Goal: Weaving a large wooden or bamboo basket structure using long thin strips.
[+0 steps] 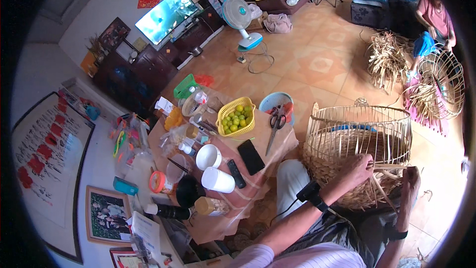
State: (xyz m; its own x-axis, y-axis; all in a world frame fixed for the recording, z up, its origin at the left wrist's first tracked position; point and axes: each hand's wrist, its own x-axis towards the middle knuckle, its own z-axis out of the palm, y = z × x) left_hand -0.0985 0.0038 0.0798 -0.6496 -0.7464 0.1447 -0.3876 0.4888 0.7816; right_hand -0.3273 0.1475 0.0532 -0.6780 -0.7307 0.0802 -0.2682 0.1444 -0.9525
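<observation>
A half-woven bamboo basket (358, 134) with upright ribs rests against my lap on the tiled floor. My left hand (356, 167) grips the woven wall of the basket at its near side. My right hand (410, 178) pinches a thin bamboo strip (389, 167) that runs across to the left hand. Loose strips (381, 191) fan out below the two hands.
A low table (277, 144) at my left carries a yellow basket of limes (237, 117), scissors (275, 121), a phone (251, 157), a remote, cups and jars. Another person (436, 17) sits at the far right beside a second basket frame (444, 82) and a strip pile (386, 59). A fan (240, 20) stands behind.
</observation>
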